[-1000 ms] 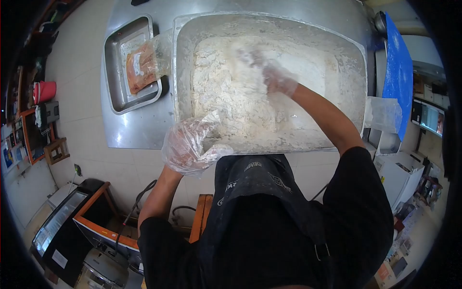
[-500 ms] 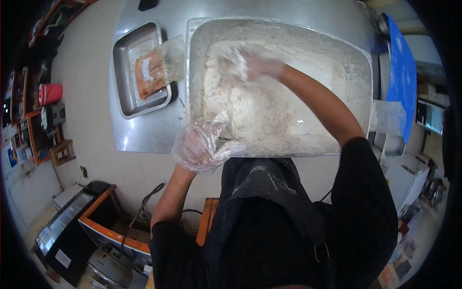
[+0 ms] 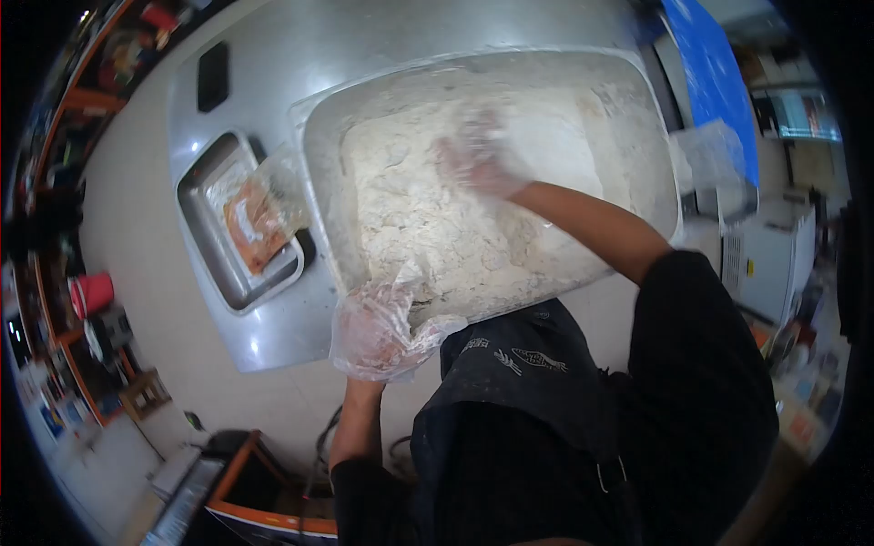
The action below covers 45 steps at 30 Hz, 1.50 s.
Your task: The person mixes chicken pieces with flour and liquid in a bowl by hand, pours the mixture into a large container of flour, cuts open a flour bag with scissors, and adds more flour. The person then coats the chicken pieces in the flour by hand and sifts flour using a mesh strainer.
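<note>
A large metal tub (image 3: 675, 196) holds a thick layer of white flour (image 3: 401, 214), lumpy on the left and smoother at the upper right. My left hand (image 3: 373, 332), in a loose clear plastic glove dusted white, grips the tub at its near left corner, thumb and fingers to either side of the corner. Over the flour, right of the tub's middle, my right hand (image 3: 481, 159) is smeared by motion. It also looks gloved and floury, and its fingers cannot be made out.
Left of the tub, a steel tray (image 3: 202, 235) holds an orange-brown packet (image 3: 255, 232) in clear plastic. A dark phone-like object (image 3: 213, 77) lies on the metal table (image 3: 300, 45). At right are a clear plastic bag (image 3: 710, 156) and a blue sheet (image 3: 715, 64).
The view has turned and shifted. My right hand has moved right across the flour, away from the tub's left side. My left hand remains at the tub's corner.
</note>
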Motion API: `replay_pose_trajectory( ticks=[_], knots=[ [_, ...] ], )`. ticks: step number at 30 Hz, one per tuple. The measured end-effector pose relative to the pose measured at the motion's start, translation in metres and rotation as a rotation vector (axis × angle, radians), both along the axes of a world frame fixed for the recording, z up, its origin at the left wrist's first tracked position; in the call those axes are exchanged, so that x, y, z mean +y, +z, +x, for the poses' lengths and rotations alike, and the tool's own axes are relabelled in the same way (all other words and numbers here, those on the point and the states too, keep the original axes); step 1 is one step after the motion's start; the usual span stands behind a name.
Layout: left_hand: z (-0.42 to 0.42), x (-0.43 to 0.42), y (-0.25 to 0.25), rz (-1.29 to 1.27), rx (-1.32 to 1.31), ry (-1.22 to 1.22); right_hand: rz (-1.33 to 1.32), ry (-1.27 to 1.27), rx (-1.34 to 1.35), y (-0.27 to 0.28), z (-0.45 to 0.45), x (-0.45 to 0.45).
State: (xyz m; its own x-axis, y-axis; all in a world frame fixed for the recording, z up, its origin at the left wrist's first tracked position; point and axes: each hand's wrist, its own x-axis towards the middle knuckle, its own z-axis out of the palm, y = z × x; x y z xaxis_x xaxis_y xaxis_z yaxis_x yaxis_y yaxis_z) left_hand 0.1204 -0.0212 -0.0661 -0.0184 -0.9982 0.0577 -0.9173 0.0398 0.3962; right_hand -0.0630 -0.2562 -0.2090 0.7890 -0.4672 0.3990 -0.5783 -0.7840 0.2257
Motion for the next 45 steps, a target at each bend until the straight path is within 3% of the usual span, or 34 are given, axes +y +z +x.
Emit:
replay_pose_trajectory(
  ticks=[1, 2, 4, 8, 10, 12, 13, 15, 17, 18, 20, 22, 24, 25, 26, 31, 36, 40, 45],
  knots=[
    [-0.001, -0.001, 0.0, -0.001, -0.001, -0.003, 0.266, 0.149, -0.19, -0.04, 0.036, -0.001],
    [-0.001, -0.001, 0.001, 0.001, 0.0, -0.009, -0.081, 0.145, 0.247, -0.04, 0.054, 0.015],
    [-0.003, -0.003, 0.0, -0.001, 0.003, -0.021, 0.906, 0.386, -0.272, -0.008, 0.065, 0.019],
    [-0.005, 0.002, -0.002, -0.011, 0.01, -0.016, 1.198, 0.63, 0.153, 0.058, 0.039, 0.008],
    [-0.004, 0.003, 0.002, -0.011, 0.018, -0.008, 1.741, 0.479, -0.388, 0.078, -0.052, -0.002],
    [-0.004, 0.012, 0.012, -0.004, 0.018, 0.023, 1.958, -0.454, 0.078, 0.09, -0.105, -0.016],
    [-0.004, 0.015, 0.015, -0.01, 0.015, 0.035, 1.98, -0.774, -0.045, 0.08, -0.137, -0.003],
    [-0.003, 0.019, 0.017, -0.024, 0.014, 0.046, 1.416, -0.532, 0.441, -0.026, -0.206, 0.028],
    [0.0, 0.019, 0.012, -0.033, 0.003, 0.056, 2.107, -0.944, -0.34, 0.058, -0.113, 0.06],
    [0.001, 0.014, 0.007, -0.047, -0.005, 0.055, 1.902, -0.661, 0.021, 0.066, -0.081, 0.069],
    [0.0, 0.01, 0.001, -0.064, -0.027, 0.06, 1.831, -0.593, -0.027, 0.096, -0.016, 0.096],
    [-0.003, 0.006, -0.004, -0.084, -0.045, 0.059, 2.123, -0.503, -0.61, 0.06, 0.027, 0.093],
    [-0.005, 0.002, -0.005, -0.097, -0.066, 0.057, 1.725, 0.111, -0.175, 0.07, 0.011, 0.065],
    [-0.006, -0.002, -0.006, -0.105, -0.077, 0.068, 1.467, 0.352, -0.094, 0.076, 0.003, 0.051],
    [-0.009, -0.006, -0.006, -0.124, -0.095, 0.081, 1.356, 0.4, -0.074, 0.077, 0.002, 0.048],
    [-0.072, -0.061, 0.003, -0.373, -0.121, 0.084, 1.044, 0.358, -0.13, 0.103, -0.014, 0.081],
    [-0.266, -0.127, 0.014, -0.519, 0.14, 0.027, 0.758, 0.244, -0.175, 0.171, -0.137, 0.055],
    [-0.495, -0.162, 0.016, -0.4, 0.413, -0.25, 0.435, 0.115, -0.405, 0.213, -0.418, 0.091],
    [-0.763, -0.158, 0.007, 0.021, 0.652, -0.619, 0.826, -0.604, -1.371, 0.229, -0.702, 0.199]
  ],
)
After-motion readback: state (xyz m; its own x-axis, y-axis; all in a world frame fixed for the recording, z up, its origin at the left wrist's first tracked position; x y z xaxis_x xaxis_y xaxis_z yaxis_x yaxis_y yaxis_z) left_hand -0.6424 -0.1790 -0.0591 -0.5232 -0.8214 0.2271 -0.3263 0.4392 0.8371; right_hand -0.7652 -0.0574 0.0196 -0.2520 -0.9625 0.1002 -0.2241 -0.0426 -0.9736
